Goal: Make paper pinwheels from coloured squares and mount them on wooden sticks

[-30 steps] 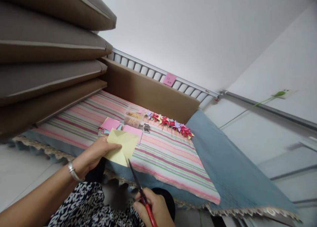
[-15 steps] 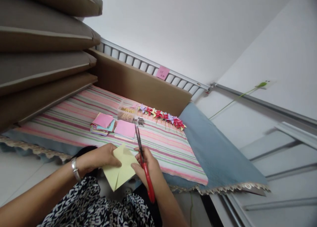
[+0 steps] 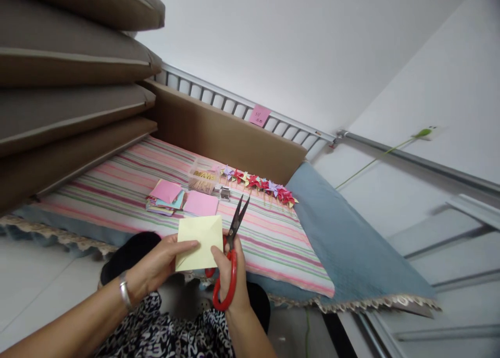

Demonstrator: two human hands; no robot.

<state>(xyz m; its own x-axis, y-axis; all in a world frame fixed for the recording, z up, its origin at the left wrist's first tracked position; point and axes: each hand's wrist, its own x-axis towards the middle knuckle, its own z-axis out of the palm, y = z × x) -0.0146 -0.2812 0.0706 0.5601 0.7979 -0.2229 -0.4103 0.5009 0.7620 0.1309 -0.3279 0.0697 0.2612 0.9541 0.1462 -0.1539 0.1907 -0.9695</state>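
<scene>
A square of pale yellow paper [image 3: 201, 235] with faint crease lines is held up in front of my lap. My left hand [image 3: 167, 256] pinches its left edge, thumb on top. My right hand [image 3: 230, 267] has red-handled scissors [image 3: 233, 272] looped around it, their dark blades slightly parted and pointing away from me. The right thumb also rests on the paper's lower right edge. Beyond the paper, a stack of coloured paper squares [image 3: 166, 194] and a pink paper pile [image 3: 201, 204] lie on the striped cloth [image 3: 269, 243].
A clear plastic box [image 3: 203, 181] holds thin sticks, with a small clear container [image 3: 223, 193] beside it. Several paper pinwheels [image 3: 260, 183] lie in a row at the back. Stacked cushions or mattresses [image 3: 78, 66] rise on the left, and a brown board [image 3: 226, 126] stands behind.
The yellow paper has been turned from a diamond to an upright square. The scissors have swung to point right, and their blades have parted.
</scene>
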